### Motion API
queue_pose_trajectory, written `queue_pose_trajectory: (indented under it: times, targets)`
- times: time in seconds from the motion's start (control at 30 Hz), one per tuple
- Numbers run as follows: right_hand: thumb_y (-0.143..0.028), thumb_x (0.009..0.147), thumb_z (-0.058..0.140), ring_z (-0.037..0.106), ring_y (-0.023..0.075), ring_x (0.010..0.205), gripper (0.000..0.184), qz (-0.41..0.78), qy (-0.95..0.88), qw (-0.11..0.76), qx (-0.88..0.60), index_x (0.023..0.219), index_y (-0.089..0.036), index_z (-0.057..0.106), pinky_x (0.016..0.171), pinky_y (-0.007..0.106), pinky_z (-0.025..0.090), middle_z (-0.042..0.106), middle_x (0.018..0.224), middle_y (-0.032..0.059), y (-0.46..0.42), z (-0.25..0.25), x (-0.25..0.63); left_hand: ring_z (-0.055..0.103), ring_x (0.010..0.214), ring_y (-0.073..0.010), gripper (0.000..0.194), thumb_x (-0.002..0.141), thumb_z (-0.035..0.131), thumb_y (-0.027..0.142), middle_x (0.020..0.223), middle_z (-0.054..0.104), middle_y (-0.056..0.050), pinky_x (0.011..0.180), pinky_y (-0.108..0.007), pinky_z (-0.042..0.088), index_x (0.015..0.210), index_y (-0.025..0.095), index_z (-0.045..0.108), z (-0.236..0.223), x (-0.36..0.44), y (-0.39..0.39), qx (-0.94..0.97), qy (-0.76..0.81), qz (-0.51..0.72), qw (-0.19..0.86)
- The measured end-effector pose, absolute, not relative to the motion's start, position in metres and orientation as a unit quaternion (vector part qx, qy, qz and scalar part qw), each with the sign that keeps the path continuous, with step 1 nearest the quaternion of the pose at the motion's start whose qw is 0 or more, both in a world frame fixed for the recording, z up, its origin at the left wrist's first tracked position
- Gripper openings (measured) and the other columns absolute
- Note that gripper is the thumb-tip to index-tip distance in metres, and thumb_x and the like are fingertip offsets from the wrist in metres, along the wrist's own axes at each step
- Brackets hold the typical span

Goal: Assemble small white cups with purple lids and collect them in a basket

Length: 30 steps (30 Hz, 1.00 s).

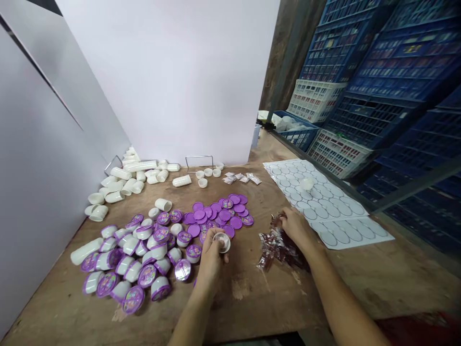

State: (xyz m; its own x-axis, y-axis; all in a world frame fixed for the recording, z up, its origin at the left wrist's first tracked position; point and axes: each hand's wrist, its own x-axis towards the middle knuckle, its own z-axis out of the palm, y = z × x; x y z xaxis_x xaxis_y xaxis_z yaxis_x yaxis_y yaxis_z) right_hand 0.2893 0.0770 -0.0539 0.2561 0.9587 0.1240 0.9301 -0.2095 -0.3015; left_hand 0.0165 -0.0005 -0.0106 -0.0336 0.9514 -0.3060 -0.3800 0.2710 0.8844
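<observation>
My left hand [212, 254] is closed around a small white cup [222, 242], its mouth turned up. Something pale lies inside the cup, too small to make out. On the right, my right hand [293, 225] reaches into a heap of dark red-brown sachets [277, 247], with its fingers pinched on a sachet at the heap's far edge. Just beyond my left hand lie scattered purple lids [216, 213]. To its left is a large pile of white cups with purple printed lids [147, 254], some upright and some tipped over.
Stacked white cups [126, 178] line the back left, by a wire stand [200, 163]. Pale sachets [242, 178] lie near the white back panel [173, 81]. A sheet of printed circles [317, 202] bears one clear round piece [307, 184]. Blue crates [374, 115] rise on the right.
</observation>
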Motion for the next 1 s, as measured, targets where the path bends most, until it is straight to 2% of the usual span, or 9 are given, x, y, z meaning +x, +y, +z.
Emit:
queue_pose_trajectory:
  times: [0.07, 0.2, 0.33, 0.47, 0.6, 0.67, 0.77, 0.87, 1.0]
  targets:
    - [-0.011, 0.079, 0.053, 0.062, 0.0234, 0.084, 0.012, 0.064, -0.592, 0.255, -0.762, 0.077, -0.016, 0.064, 0.077, 0.034, 0.045, 0.068, 0.088, 0.0119, 0.073, -0.041, 0.271, 0.039, 0.043, -0.0057, 0.026, 0.062, 0.051, 0.027, 0.068, 0.053, 0.005, 0.041, -0.018, 0.028, 0.086, 0.019, 0.050, -0.011, 0.016, -0.002, 0.300, 0.492, 0.531, 0.622]
    - [-0.027, 0.082, 0.060, 0.065, 0.0213, 0.075, 0.009, 0.248, -0.650, 0.449, -0.560, 0.082, -0.021, 0.066, 0.068, 0.032, 0.051, 0.069, 0.079, 0.0053, 0.044, -0.011, 0.195, 0.041, 0.051, -0.0085, 0.019, 0.072, 0.053, 0.033, 0.071, 0.050, 0.003, 0.042, -0.019, 0.031, 0.085, 0.019, 0.051, -0.012, 0.018, -0.006, 0.319, 0.485, 0.548, 0.603]
    - [-0.016, 0.086, 0.053, 0.062, 0.0170, 0.072, 0.018, 0.222, -0.738, 0.449, -0.452, 0.074, -0.022, 0.066, 0.065, 0.028, 0.048, 0.064, 0.077, 0.0039, 0.012, 0.000, 0.118, 0.045, 0.056, -0.0103, 0.034, 0.086, 0.050, 0.053, 0.069, 0.050, 0.004, 0.052, -0.022, 0.038, 0.097, 0.020, 0.051, -0.013, 0.014, -0.011, 0.329, 0.463, 0.573, 0.591]
    - [-0.008, 0.085, 0.044, 0.062, 0.0173, 0.076, 0.024, 0.286, -0.755, 0.405, -0.430, 0.085, -0.021, 0.064, 0.069, 0.028, 0.049, 0.065, 0.081, 0.0045, 0.005, 0.007, 0.088, 0.058, 0.082, -0.0145, 0.033, 0.087, 0.056, 0.052, 0.087, 0.061, -0.001, 0.074, -0.025, 0.047, 0.096, 0.020, 0.055, -0.018, -0.007, -0.012, 0.337, 0.490, 0.615, 0.518]
    - [-0.018, 0.091, 0.042, 0.064, 0.0150, 0.067, 0.025, 0.491, -0.699, 0.345, -0.389, 0.115, -0.021, 0.051, 0.065, 0.028, 0.052, 0.067, 0.077, -0.0003, 0.046, 0.014, 0.102, 0.045, 0.048, -0.0091, 0.037, 0.080, 0.063, 0.052, 0.061, 0.052, 0.007, 0.045, -0.020, 0.035, 0.097, 0.020, 0.052, -0.018, -0.027, -0.006, 0.294, 0.477, 0.595, 0.577]
    - [-0.020, 0.091, 0.043, 0.064, 0.0159, 0.072, 0.019, 0.405, -0.707, 0.331, -0.476, 0.105, -0.017, 0.056, 0.071, 0.030, 0.052, 0.068, 0.083, 0.0035, 0.083, 0.008, 0.117, 0.039, 0.040, -0.0068, 0.039, 0.076, 0.067, 0.048, 0.057, 0.050, 0.009, 0.040, -0.019, 0.031, 0.098, 0.021, 0.051, -0.015, -0.031, -0.002, 0.281, 0.464, 0.599, 0.589]
    - [-0.010, 0.079, 0.058, 0.059, 0.0239, 0.100, 0.018, 0.178, -0.751, 0.228, -0.594, 0.095, -0.013, 0.065, 0.091, 0.039, 0.045, 0.067, 0.105, 0.0132, 0.131, -0.015, 0.137, 0.042, 0.038, -0.0055, 0.040, 0.071, 0.070, 0.046, 0.069, 0.060, 0.006, 0.036, -0.019, 0.031, 0.094, 0.020, 0.050, -0.012, -0.029, 0.003, 0.257, 0.447, 0.618, 0.593]
    - [-0.001, 0.071, 0.059, 0.055, 0.0262, 0.105, 0.023, 0.143, -0.771, 0.185, -0.593, 0.088, -0.013, 0.069, 0.094, 0.040, 0.041, 0.066, 0.107, 0.0138, 0.152, -0.035, 0.148, 0.043, 0.037, -0.0049, 0.040, 0.068, 0.069, 0.045, 0.075, 0.063, 0.003, 0.033, -0.018, 0.030, 0.091, 0.020, 0.050, -0.014, -0.026, 0.005, 0.236, 0.444, 0.614, 0.608]
    - [0.003, 0.078, 0.047, 0.057, 0.0230, 0.102, 0.029, 0.121, -0.781, 0.187, -0.583, 0.087, -0.012, 0.070, 0.094, 0.036, 0.043, 0.069, 0.100, 0.0132, 0.141, -0.033, 0.151, 0.041, 0.035, -0.0040, 0.036, 0.068, 0.067, 0.043, 0.075, 0.063, 0.003, 0.031, -0.017, 0.028, 0.089, 0.019, 0.050, -0.017, -0.024, 0.007, 0.232, 0.445, 0.614, 0.609]
